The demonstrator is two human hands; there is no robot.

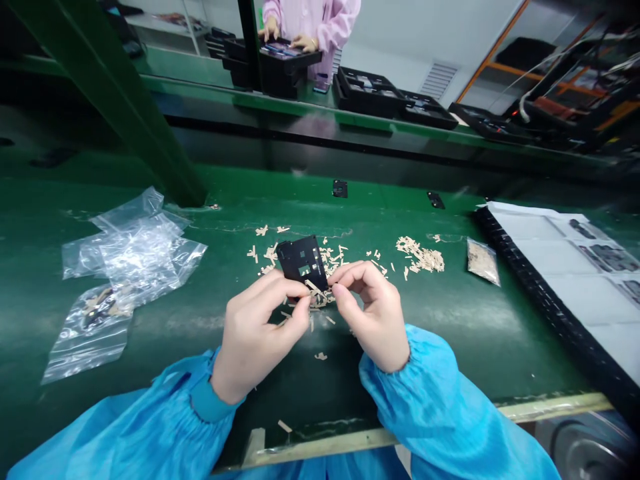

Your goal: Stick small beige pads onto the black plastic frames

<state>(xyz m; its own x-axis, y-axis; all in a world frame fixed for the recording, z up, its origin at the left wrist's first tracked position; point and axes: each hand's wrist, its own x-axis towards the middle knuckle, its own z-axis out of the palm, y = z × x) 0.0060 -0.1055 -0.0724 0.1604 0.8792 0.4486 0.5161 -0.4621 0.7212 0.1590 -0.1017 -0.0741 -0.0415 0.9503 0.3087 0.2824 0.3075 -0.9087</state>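
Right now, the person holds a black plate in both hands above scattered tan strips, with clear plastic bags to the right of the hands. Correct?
No: the clear plastic bags lie left of the left hand and right hand, not right, as the head view shows. The black plate and tan strips are as stated.

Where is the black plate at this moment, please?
In the head view, the black plate is pinched between the left hand and right hand, above scattered beige strips on the green workbench.

The fingers (293,288) hide the plate's (299,259) lower edge; tan strips (320,300) beneath them are too small to tell.
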